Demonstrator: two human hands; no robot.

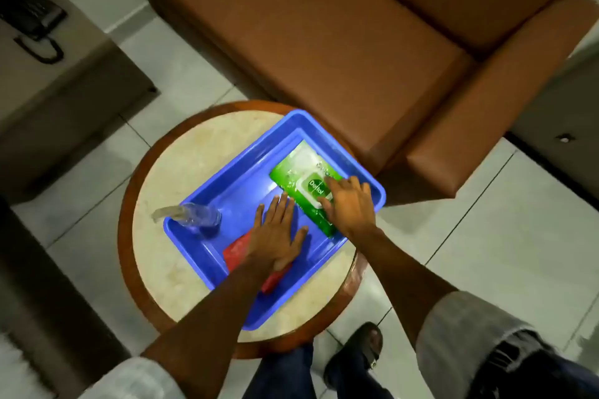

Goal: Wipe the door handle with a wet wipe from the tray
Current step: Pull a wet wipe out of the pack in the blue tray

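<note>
A blue plastic tray [227,178] sits on a small round table. Inside it, at the far right, lies a green wet wipe pack [295,172] with a white lid flap. My right hand [348,204] rests on the near end of the pack, fingers spread over the flap. My left hand [275,233] lies flat and open in the tray just left of the pack, partly over a red packet [236,249]. No door handle is in view.
A clear plastic bottle [194,215] lies on its side at the tray's left corner. The round table [181,155] has a pale stone top and wooden rim. A brown sofa [324,42] stands behind it. A black telephone [29,16] sits on a counter at far left.
</note>
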